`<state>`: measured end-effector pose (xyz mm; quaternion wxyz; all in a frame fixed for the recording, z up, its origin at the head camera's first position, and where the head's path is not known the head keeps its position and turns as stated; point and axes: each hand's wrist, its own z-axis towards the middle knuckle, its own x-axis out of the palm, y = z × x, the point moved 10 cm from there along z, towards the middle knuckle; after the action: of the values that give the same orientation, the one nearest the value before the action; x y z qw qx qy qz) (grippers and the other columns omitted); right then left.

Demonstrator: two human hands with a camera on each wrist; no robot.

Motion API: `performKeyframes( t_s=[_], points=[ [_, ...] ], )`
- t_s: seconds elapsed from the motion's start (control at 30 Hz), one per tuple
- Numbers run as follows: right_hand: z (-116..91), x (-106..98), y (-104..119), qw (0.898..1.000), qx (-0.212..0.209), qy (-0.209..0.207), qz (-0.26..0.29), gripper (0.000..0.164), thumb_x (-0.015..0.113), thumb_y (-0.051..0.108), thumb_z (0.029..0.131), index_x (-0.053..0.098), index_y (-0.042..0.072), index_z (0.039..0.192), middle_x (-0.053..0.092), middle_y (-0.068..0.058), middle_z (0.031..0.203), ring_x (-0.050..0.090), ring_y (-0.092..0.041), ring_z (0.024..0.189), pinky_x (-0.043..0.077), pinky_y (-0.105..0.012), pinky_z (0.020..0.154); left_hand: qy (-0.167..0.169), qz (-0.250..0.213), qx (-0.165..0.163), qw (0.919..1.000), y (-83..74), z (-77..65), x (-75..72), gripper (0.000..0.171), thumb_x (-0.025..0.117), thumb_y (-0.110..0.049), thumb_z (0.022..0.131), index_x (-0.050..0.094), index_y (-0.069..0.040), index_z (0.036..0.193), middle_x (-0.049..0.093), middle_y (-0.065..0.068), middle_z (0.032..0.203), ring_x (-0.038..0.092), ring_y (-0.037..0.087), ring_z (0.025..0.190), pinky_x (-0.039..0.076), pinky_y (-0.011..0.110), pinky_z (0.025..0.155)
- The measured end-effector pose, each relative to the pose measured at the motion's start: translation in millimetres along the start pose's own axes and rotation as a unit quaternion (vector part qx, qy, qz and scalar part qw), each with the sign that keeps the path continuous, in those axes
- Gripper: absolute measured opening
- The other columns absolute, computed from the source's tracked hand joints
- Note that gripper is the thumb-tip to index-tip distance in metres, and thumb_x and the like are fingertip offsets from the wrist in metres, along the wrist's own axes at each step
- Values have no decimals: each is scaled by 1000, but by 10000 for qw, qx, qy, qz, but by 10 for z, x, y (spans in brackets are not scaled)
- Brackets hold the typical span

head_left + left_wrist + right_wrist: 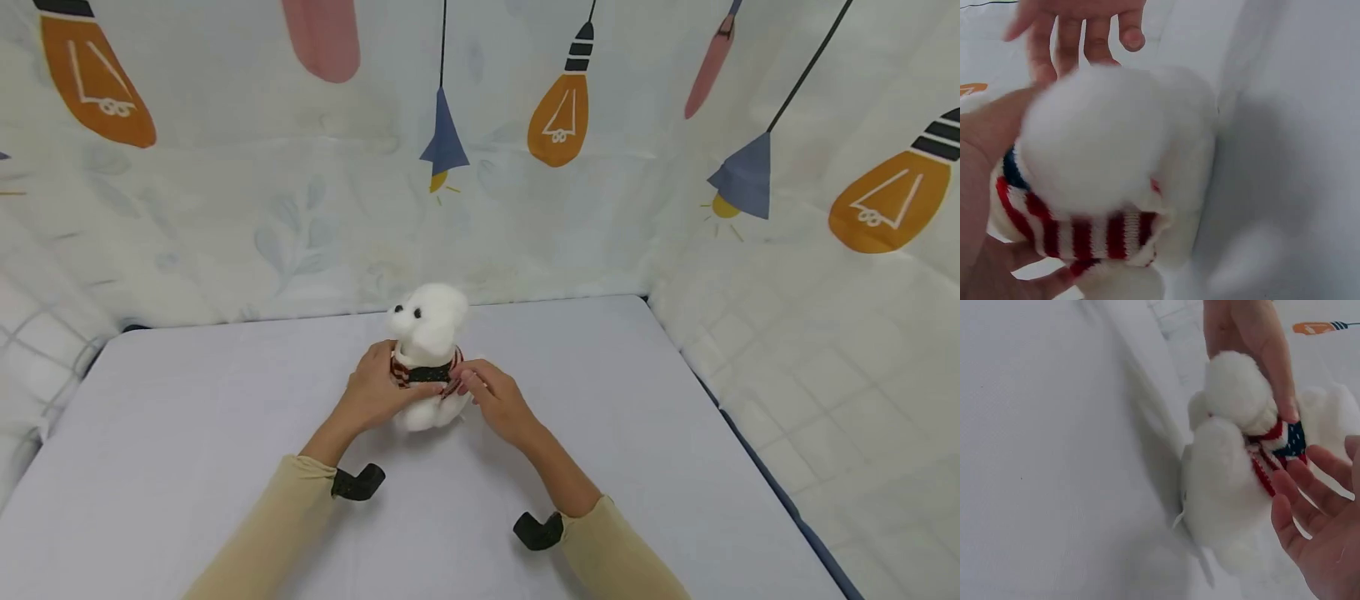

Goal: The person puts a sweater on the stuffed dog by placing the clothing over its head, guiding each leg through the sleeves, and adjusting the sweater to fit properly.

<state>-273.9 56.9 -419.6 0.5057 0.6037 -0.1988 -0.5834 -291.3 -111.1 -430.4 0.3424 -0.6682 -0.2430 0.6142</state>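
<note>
A white plush animal with small dark eyes sits upright on the table. It wears a knitted sweater with red and white stripes and a dark blue patch. My left hand grips the toy's body from the left side, thumb across the sweater and fingers behind it. At the toy's right side is my right hand, its fingers loosely bent and spread, the fingertips at the sweater's edge. In the right wrist view the fingers of that hand pinch nothing; whether they touch the knit I cannot tell.
A white cloth covers the table. Behind it hangs a pale curtain printed with bulbs and lamps, which continues along both sides. Black wrist mounts stick out from the beige sleeves.
</note>
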Motion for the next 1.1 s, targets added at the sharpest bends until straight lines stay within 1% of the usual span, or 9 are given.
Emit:
performKeyframes(
  t_s=[0.17, 0.23, 0.5, 0.57, 0.7, 0.77, 0.87, 1.0, 1.1],
  points=[
    [46, -134, -126, 9975, 309, -591, 224, 20, 50, 21, 101, 65, 14, 112, 67, -3, 111, 63, -20, 99, 53, -38, 79, 60, 213, 196, 9996, 44, -20, -43, 92, 78, -37, 75, 31, -1, 145, 40, 22, 143, 42, 41, 129, 35, 65, 101],
    [51, -157, -161, 9969, 384, -678, 120, 19, 53, 18, 99, 64, 16, 115, 65, -1, 118, 61, -20, 104, 52, -35, 82, -139, 275, 211, 9993, 98, -18, -106, 84, 76, -28, 77, 34, 2, 142, 42, 25, 141, 44, 43, 127, 37, 64, 100],
    [82, 162, -216, 9976, 297, 398, -493, 30, 56, 24, 98, 57, 20, 128, 58, 2, 133, 57, -21, 119, 52, -34, 89, -1703, 746, 53, 9825, 350, -14, -438, 27, 64, -17, 89, 56, 1, 107, 61, 21, 105, 59, 36, 96, 48, 47, 78],
    [82, 223, -207, 9972, 269, 564, -416, 29, 56, 24, 98, 58, 19, 126, 58, 1, 133, 58, -22, 118, 52, -34, 90, -1882, 634, 170, 9799, 311, -40, -447, 19, 64, -18, 89, 57, -3, 96, 62, 16, 92, 60, 30, 83, 47, 40, 68],
    [68, 307, -145, 9965, 221, 769, -260, 28, 58, 25, 97, 59, 17, 125, 57, 0, 133, 61, -23, 112, 52, -33, 88, -1914, 583, 856, 9760, 77, -109, -354, 18, 69, -20, 87, 56, -10, 80, 60, 4, 73, 55, 16, 65, 42, 28, 58],
    [47, 357, -58, 9955, 163, 910, -202, 30, 57, 23, 98, 59, 14, 126, 57, -2, 134, 62, -24, 110, 52, -33, 88, -1916, 792, 1265, 9701, -56, -155, -295, 17, 73, -19, 85, 58, -11, 80, 60, 3, 74, 56, 15, 66, 44, 28, 58],
    [42, 439, -19, 9936, 62, 1111, -200, 30, 56, 23, 98, 59, 14, 127, 57, -3, 134, 63, -22, 109, 52, -30, 87, -2269, 1325, 1690, 9500, -193, -232, -278, 17, 77, -16, 81, 61, -9, 86, 61, 3, 82, 61, 17, 71, 49, 33, 59],
    [66, 492, -71, 9925, 166, 1194, -219, 31, 56, 21, 98, 58, 17, 128, 57, 0, 133, 63, -18, 110, 51, -26, 87, -2823, 1784, 1787, 9255, -236, -291, -330, 16, 76, -10, 80, 65, -7, 90, 62, 6, 88, 64, 25, 68, 50, 39, 56],
    [77, 533, -66, 9918, 213, 1243, -195, 30, 56, 20, 98, 58, 17, 128, 58, 0, 133, 62, -19, 110, 51, -26, 86, -3021, 1947, 1789, 9159, -242, -294, -350, 14, 75, -9, 80, 69, -7, 92, 66, 7, 91, 62, 29, 61, 48, 41, 54]
  ],
)
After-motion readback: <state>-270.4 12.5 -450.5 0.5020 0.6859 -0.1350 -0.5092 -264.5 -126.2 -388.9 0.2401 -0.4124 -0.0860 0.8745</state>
